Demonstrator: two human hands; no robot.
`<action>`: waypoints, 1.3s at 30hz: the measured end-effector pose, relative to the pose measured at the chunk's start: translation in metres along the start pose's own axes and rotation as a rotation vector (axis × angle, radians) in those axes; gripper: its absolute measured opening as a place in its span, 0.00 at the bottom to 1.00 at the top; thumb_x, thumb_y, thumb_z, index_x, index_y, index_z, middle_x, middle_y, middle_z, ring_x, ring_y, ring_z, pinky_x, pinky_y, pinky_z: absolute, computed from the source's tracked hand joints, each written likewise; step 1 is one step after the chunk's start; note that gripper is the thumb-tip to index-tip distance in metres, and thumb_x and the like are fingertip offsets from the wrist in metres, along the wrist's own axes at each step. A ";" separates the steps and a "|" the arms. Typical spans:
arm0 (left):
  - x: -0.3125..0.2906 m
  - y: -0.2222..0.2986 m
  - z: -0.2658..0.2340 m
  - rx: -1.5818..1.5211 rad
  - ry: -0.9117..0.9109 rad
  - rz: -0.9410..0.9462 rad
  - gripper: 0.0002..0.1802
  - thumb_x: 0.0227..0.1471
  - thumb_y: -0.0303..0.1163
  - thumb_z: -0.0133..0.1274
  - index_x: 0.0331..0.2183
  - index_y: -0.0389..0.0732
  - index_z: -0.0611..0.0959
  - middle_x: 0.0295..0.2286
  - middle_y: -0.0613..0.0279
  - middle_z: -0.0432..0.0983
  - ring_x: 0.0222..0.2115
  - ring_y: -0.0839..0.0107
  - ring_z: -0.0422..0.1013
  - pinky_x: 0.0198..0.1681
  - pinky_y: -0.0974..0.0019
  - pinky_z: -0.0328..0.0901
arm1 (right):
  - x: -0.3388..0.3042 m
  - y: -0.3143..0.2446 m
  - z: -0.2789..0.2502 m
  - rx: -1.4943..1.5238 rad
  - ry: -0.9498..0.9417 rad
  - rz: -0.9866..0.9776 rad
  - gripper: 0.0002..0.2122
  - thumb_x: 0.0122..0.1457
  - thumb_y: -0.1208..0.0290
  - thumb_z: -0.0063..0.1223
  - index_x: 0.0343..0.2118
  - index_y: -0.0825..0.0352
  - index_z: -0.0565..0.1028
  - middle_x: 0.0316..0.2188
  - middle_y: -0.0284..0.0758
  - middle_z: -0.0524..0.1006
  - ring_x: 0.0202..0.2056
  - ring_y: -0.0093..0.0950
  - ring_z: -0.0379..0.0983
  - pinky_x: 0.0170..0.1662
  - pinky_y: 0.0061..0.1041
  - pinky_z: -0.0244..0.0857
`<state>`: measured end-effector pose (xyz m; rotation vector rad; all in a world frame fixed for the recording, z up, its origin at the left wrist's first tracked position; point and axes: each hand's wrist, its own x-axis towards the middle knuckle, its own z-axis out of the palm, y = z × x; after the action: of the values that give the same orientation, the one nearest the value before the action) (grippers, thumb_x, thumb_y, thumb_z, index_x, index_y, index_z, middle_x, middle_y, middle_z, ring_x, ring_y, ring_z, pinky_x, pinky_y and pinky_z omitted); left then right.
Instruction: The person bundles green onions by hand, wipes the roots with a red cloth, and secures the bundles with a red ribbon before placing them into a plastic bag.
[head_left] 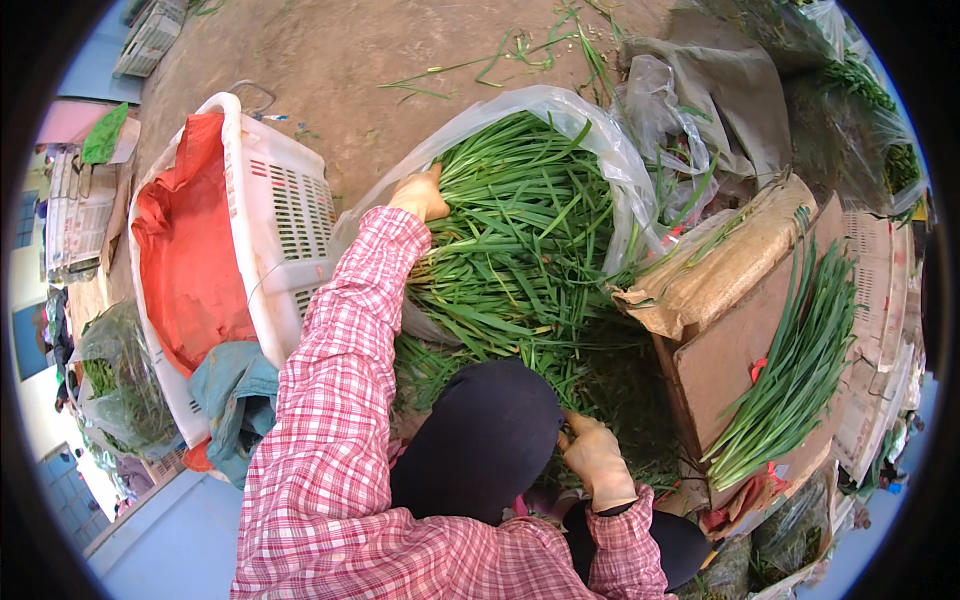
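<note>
A large heap of garlic chives (pixel 540 210) lies in an opened clear plastic bag (pixel 628 165) in front of me. My left hand (pixel 420 193) is at the heap's upper left side, closed around some of the chives; part of its fingers is hidden among the leaves. Low down, beside my dark-clad knee, my right hand (pixel 597 462) has its fingers curled in, next to loose green leaves. Whatever it may hold cannot be made out. To the right, a bundle of garlic chives (pixel 790 370) with red ties rests on a brown board (pixel 715 385).
On the left stands a white plastic crate (pixel 285 200) lined with red sheeting (pixel 190 250), a blue-green cloth (pixel 235 395) over its near corner. A folded tan sack (pixel 720 260) tops the board's far edge. Stray leaves (pixel 500 60) litter the dirt floor ahead.
</note>
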<state>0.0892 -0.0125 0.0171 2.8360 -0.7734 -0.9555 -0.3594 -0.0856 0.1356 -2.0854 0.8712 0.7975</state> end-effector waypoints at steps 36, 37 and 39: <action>-0.097 0.016 0.018 -0.941 0.204 0.054 0.26 0.43 0.21 0.62 0.47 0.37 0.78 0.39 0.58 0.79 0.40 0.73 0.74 0.45 0.70 0.69 | 0.249 -0.189 -0.094 -0.431 0.589 -0.819 0.24 0.39 0.73 0.63 0.45 0.58 0.77 0.50 0.37 0.72 0.59 0.38 0.61 0.62 0.45 0.51; -0.097 0.018 0.016 -0.968 0.221 0.055 0.25 0.42 0.20 0.62 0.46 0.37 0.78 0.39 0.58 0.79 0.40 0.73 0.74 0.45 0.69 0.69 | 0.248 -0.192 -0.092 -0.427 0.661 -0.856 0.23 0.39 0.72 0.63 0.44 0.59 0.76 0.57 0.34 0.67 0.64 0.37 0.53 0.63 0.46 0.50; -0.098 0.018 0.017 -0.995 0.243 0.047 0.23 0.42 0.18 0.62 0.44 0.36 0.78 0.38 0.59 0.79 0.40 0.73 0.74 0.45 0.70 0.69 | 0.254 -0.192 -0.091 -0.472 0.605 -0.940 0.22 0.39 0.72 0.63 0.43 0.59 0.76 0.58 0.33 0.67 0.64 0.37 0.53 0.63 0.45 0.50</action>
<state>0.0042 0.0200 0.0617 1.9817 -0.2149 -0.6818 -0.0402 -0.1437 0.0681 -2.8122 -0.1290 -0.1749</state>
